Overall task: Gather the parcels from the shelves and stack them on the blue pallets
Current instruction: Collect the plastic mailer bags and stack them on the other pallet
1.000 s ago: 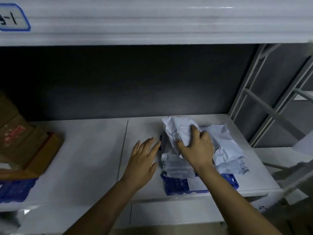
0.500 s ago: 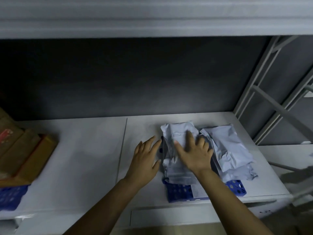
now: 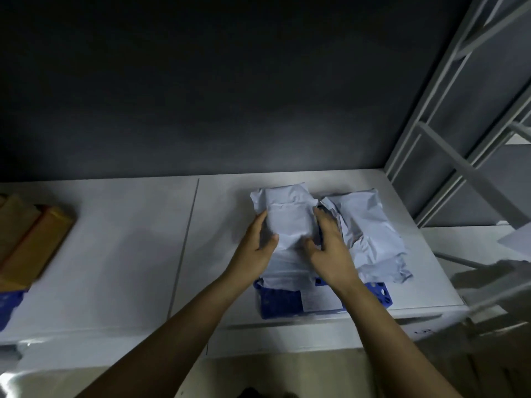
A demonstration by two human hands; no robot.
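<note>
Both hands have closed in from resting flat: left hand (image 3: pixel 256 248) and right hand (image 3: pixel 330 249) now grasp opposite edges of the near white parcel (image 3: pixel 287 225) lying on the blue pallet (image 3: pixel 290 304), second parcel (image 3: pixel 370 237) touching alongside, brown cartons (image 3: pixel 31 239) well left, shelf frame (image 3: pixel 448 156) beyond.

Both hands (image 3: pixel 293 248) round L parcel (image 3: pixel 287 222)
</note>
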